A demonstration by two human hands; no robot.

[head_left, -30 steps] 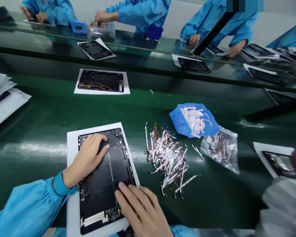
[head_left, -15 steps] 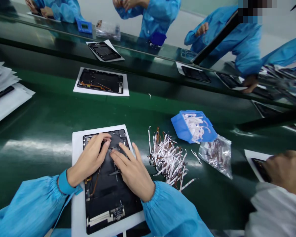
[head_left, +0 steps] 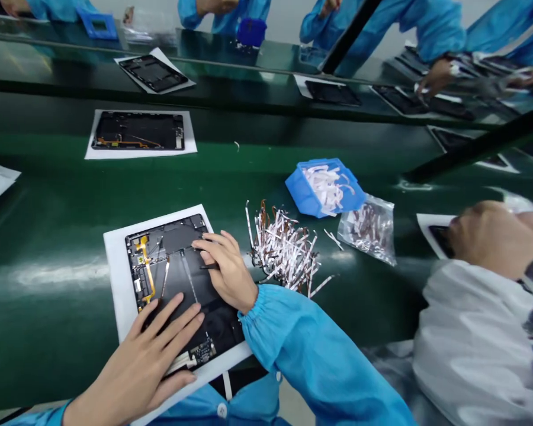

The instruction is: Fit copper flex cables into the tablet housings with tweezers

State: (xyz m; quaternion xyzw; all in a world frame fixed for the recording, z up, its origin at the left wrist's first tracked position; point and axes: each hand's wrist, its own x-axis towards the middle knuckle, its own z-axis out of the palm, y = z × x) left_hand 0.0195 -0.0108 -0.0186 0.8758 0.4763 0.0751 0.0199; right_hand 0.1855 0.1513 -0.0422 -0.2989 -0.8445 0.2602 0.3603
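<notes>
An opened tablet shell (head_left: 204, 316) with a black interior lies on a white sheet (head_left: 115, 254) before me. My left hand (head_left: 153, 349) rests flat over its lower left part, fingers spread, holding nothing. Over the upper right part, my right hand (head_left: 228, 269) is bent, its fingertips at the dark panel. The dark tip of what look like tweezers (head_left: 209, 267) sticks out from under its fingers; the rest is hidden in the hand. An orange flex cable (head_left: 147, 269) runs along the shell's left side, and thin strips (head_left: 189, 275) cross the middle.
Right of the shell lies a heap of white-and-brown flex strips (head_left: 284, 248). Behind it are a blue bin (head_left: 304, 192) of white strips and a clear bag (head_left: 371, 228). Another tablet shell (head_left: 137, 130) lies further back. A co-worker's hand (head_left: 493, 236) is at the right.
My left hand has moved down from the shell's upper part and now lies spread on its lower left. The right hand has shifted up the shell. The whole view has swung slightly.
</notes>
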